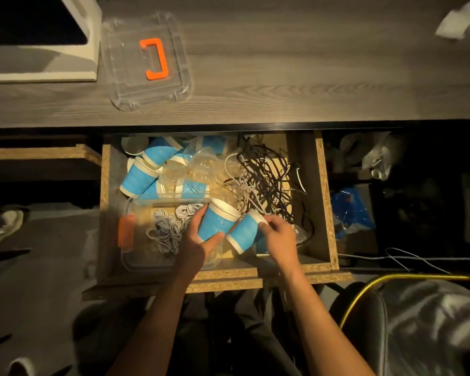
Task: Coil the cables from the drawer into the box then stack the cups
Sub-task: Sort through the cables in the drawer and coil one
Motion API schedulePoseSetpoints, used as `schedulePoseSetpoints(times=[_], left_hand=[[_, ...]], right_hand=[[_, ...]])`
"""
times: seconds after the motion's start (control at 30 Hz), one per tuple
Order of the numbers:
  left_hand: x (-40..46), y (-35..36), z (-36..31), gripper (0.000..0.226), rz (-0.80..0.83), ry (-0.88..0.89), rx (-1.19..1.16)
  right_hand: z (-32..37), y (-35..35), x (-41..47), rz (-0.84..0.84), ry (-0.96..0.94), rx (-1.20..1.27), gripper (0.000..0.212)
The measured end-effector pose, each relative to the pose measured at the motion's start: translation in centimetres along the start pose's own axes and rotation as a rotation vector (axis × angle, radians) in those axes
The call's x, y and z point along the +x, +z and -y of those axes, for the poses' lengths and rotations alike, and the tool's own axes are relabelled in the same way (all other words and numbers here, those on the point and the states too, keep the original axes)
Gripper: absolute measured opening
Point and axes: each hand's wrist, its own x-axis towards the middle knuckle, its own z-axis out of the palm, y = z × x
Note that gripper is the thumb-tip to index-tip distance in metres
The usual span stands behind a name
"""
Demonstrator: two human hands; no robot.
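Fingers of the left hand [198, 241] curl round one blue cup [215, 222]; the right hand [278, 237] pinches another cup [244, 232]; nesting wants rims aligned.

Home desk [282, 63] (open drawer [105, 185] of cables [266, 177]).

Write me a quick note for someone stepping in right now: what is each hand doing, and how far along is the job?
Left hand grips a blue cup; right hand holds a second cup.
Clear box in the drawer holds coiled light cables.
Black cables remain tangled; more cups lie loose.
Left: coil these, stack cups.
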Motion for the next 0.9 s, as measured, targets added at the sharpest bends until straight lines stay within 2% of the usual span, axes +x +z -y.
schedulePoseSetpoints(times=[0.1,0.33,0.6,0.67,0.73,0.9], left_hand=[[-0.1,0.0,-0.5,0.073,0.034,0.059,0.061],[-0.5,-0.3,-1.8,0.073,0.123,0.178,0.153],[-1.1,0.6,-2.5,0.074,0.269,0.18,0.102],[-0.9,1.2,-2.8,0.075,0.254,0.169,0.122],[-0.7,1.7,-3.1,0.078,0.217,0.144,0.171],[-0.9,2.7,-4.2,0.091,0.322,0.162,0.415]], right_hand=[[2.1,-2.4,-1.7,-0.095,-0.023,0.183,0.013],[4.4,-4.5,-2.7,-0.292,-0.124,0.389,0.014],[4.3,-2.7,-3.0,-0.05,-0.295,0.213,0.02],[4.0,-2.0,-3.4,0.076,-0.297,0.185,0.021],[3.7,-1.1,-4.1,0.154,-0.295,0.188,0.031],[3.0,-0.7,-4.9,0.129,-0.151,0.251,0.046]])
